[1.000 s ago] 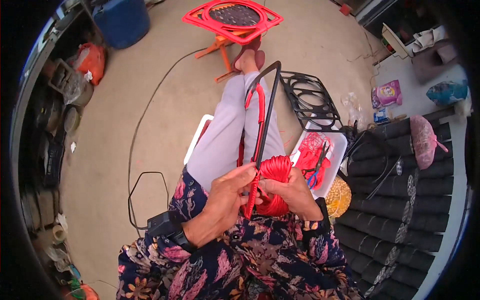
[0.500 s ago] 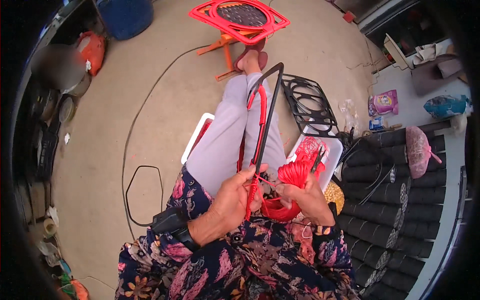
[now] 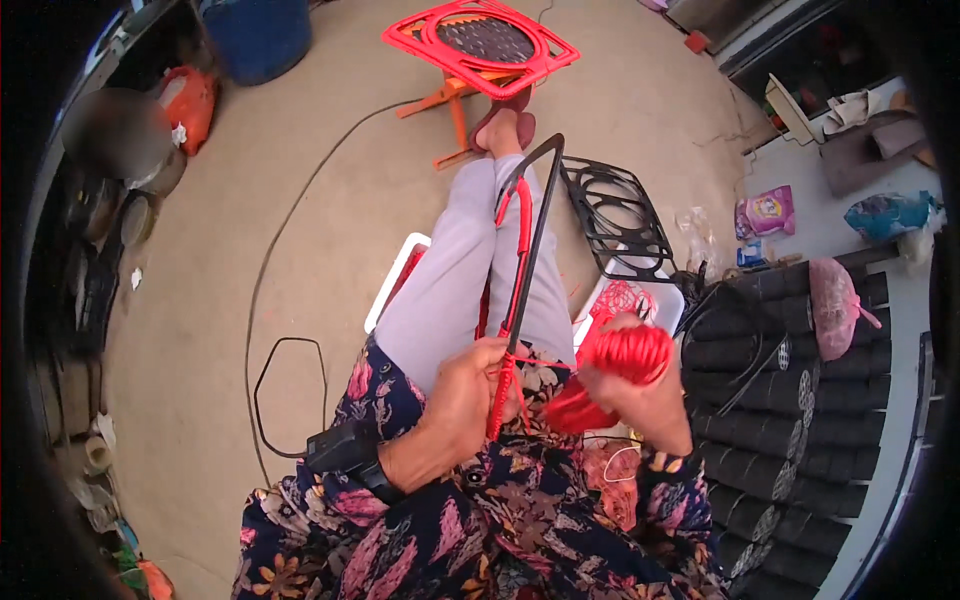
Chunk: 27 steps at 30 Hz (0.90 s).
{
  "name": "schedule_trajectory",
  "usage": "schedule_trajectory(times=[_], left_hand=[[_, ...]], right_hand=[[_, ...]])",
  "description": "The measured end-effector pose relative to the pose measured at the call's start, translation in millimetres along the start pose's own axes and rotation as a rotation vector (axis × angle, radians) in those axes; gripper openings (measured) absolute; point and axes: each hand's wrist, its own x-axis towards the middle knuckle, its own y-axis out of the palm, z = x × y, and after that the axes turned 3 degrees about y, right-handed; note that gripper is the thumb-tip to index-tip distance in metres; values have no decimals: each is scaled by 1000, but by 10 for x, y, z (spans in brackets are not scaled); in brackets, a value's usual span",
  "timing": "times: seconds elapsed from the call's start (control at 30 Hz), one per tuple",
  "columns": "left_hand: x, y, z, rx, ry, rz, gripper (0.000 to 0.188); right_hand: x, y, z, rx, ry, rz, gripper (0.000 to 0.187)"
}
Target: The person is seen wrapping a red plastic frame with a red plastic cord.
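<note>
My left hand (image 3: 462, 398) is closed round the lower end of a thin black frame (image 3: 536, 245), which stands up over my legs. Red cord wraps part of this frame, and a tightly wound stretch (image 3: 500, 405) shows below my thumb. In my right hand (image 3: 648, 405), somewhat blurred, is a hank of red cord (image 3: 630, 352). More red cord hangs in a loose bundle (image 3: 573, 408) between the hands. One strand runs from the frame by my left thumb toward the hank.
A white tub (image 3: 672, 298) with red cord stands at my right, under a black openwork panel (image 3: 618, 215). Ahead, a red-edged panel (image 3: 550, 62) rests on an orange stool (image 3: 458, 120). A bare black frame (image 3: 257, 385) lies left; dark ribbed stacks (image 3: 780, 425) line the right.
My right hand has moved up and to the right with the hank, away from the frame, drawing the strand out. The left hand and the frame have hardly moved.
</note>
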Motion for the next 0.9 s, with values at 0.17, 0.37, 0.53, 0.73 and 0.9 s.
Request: schedule_trajectory(times=[0.17, 0.37, 0.53, 0.73, 0.9], left_hand=[[17, -105, 8, -56, 42, 103, 26], [26, -128, 45, -69, 83, 214, 21], [22, -74, 72, 6, 161, 169, 22], [15, -144, 40, 140, 194, 161, 24], [-31, -237, -248, 330, 259, -75, 23]], right_hand=[[14, -56, 51, -68, -91, 22, 14], [-34, -78, -101, 30, -67, -2, 14], [-94, 9, -39, 48, -238, 43, 14], [53, -201, 17, 100, 49, 166, 10], [377, -500, -185, -304, -205, -45, 20]])
